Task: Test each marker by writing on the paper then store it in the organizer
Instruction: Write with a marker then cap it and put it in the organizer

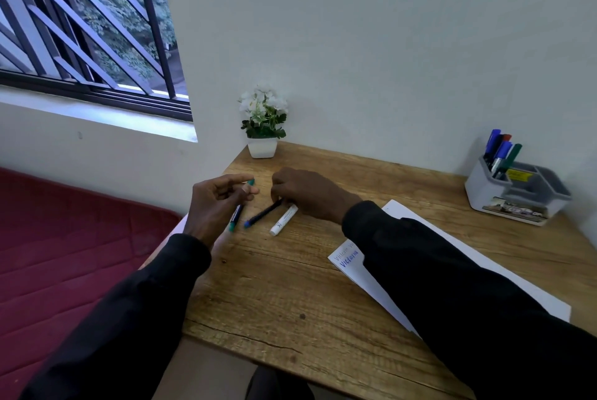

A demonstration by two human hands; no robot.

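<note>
Three markers are out near the bench's (pixel 290 286) left edge. The left grip (pixel 219 202) pinches one of them, the green marker (pixel 233 222). The right grip (pixel 310 193) curls its fingers down over the top of the dark marker (pixel 263 214), which has a blue end. The white marker (pixel 284 219) lies just beside it. I cannot tell whether the right grip clasps either one.

The paper (pixel 355 277) toward the front right shows two handwritten lines, and the blue one seems to read "Victoria".

At the far right corner, the organizer (pixel 484 193) holds at least four stored markers (pixel 500 151). Its yellow label is unreadable.
</note>
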